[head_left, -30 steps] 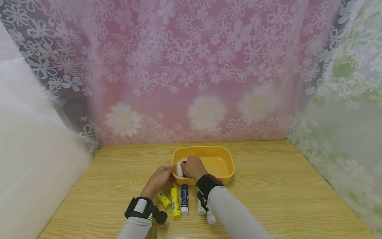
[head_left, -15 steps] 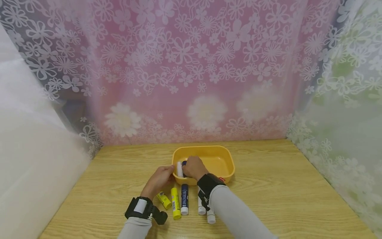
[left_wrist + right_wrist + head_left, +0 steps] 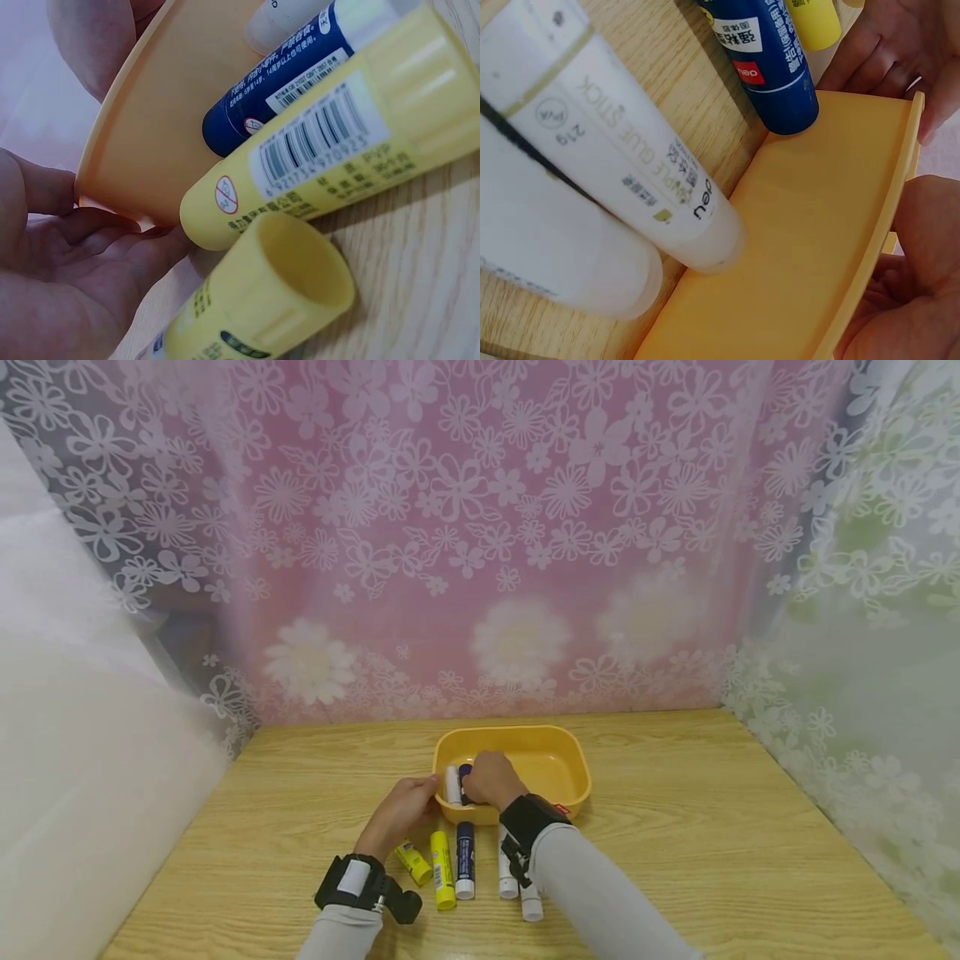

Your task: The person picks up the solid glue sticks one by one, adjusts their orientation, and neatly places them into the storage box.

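Note:
A yellow plastic bin (image 3: 555,768) stands on the table before me. My left hand (image 3: 403,814) pinches its left front corner, thumb over the rim and fingers outside the wall. Within the bin, a white glue stick (image 3: 453,785) stands at the left end with a dark blue glue stick (image 3: 465,775) beside it. My right hand (image 3: 495,779) reaches over the front wall, fingers curled at the dark blue stick; its fingertips are mostly hidden. In the right wrist view the bin's front wall (image 3: 810,225) hides part of that hand.
Before the bin on the wooden table (image 3: 675,843) lie two yellow glue sticks (image 3: 443,872), another dark blue one (image 3: 465,860) and two white ones (image 3: 532,903), partly under my right wrist. Flowered curtains (image 3: 510,527) hang behind and at the sides.
My right hand has shifted slightly to the right inside the bin, so more of the dark blue glue stick shows. My left hand stays on the bin's corner.

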Tool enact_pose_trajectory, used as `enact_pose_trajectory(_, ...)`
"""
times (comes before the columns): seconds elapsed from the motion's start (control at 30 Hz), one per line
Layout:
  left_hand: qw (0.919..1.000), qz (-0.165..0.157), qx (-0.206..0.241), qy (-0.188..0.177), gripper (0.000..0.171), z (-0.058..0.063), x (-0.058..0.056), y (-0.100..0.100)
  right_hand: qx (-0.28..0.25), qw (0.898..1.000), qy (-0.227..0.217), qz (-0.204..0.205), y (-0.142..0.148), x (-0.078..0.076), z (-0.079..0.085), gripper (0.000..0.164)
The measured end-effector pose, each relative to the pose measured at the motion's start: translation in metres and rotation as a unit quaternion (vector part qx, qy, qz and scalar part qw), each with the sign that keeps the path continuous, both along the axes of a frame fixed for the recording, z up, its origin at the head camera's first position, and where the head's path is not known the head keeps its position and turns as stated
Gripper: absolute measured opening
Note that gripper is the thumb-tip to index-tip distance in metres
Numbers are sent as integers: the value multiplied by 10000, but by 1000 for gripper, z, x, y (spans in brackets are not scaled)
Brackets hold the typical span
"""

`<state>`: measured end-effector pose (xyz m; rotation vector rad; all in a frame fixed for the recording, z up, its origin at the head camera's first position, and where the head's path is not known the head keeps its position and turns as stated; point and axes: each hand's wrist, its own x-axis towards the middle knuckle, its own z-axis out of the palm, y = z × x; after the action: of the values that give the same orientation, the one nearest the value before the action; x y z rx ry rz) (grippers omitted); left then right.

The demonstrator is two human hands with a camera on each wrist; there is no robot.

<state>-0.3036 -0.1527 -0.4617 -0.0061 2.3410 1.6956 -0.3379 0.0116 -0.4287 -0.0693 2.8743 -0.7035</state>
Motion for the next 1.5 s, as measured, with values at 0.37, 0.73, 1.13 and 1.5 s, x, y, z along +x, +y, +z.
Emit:
enact_pose_trajectory(0.37, 9999, -90, 90, -37, 50, 1, 0, 2, -267, 9996, 37, 43, 5, -3, -3, 21)
enact_pose_trajectory(0.73, 9998, -169, 92, -26, 52, 2, 2, 2, -83, 9998, 32, 154, 11, -2, 2, 33)
enact_pose_trajectory(1.13, 9999, -152, 47, -50, 51, 0, 1, 3, -62, 9997, -218, 24, 8, 1, 25, 30)
enact_pose_trajectory(1.5, 9999, -102, 16, -30, 51, 2, 5, 2, -132, 9983, 271, 505, 18, 1, 31, 45)
